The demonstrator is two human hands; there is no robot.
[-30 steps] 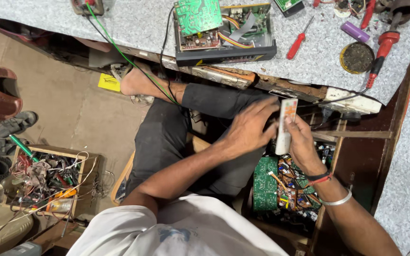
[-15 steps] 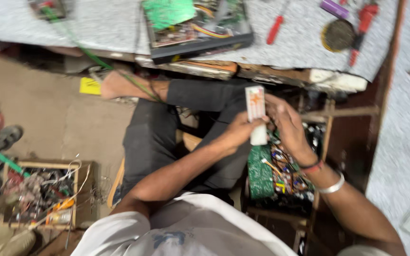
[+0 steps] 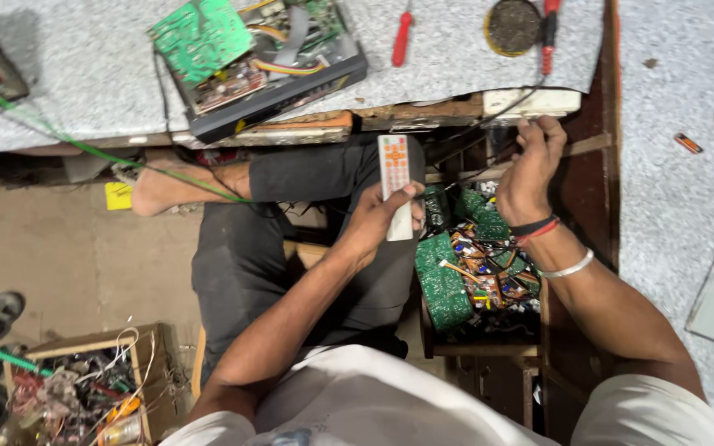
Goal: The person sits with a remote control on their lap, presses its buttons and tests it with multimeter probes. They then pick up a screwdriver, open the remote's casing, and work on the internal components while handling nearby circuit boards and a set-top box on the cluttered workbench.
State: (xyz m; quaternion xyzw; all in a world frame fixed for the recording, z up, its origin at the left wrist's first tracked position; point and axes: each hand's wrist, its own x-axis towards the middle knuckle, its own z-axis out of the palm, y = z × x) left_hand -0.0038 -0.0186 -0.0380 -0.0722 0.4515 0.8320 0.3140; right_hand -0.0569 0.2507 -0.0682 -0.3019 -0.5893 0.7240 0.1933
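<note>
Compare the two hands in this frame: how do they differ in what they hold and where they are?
The left hand grips a white remote with orange buttons over the lap; the right hand holds no tool and reaches up to dark cables under the bench edge. The right wrist has bands and a bangle; the left is bare. Both are bare hands.

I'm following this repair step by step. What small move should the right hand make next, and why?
Probably close on the black cable at the bench edge and draw it down. The right hand is raised with fingertips at that cable, while the left hand alone holds the white remote control above the open drawer of circuit boards.
</note>
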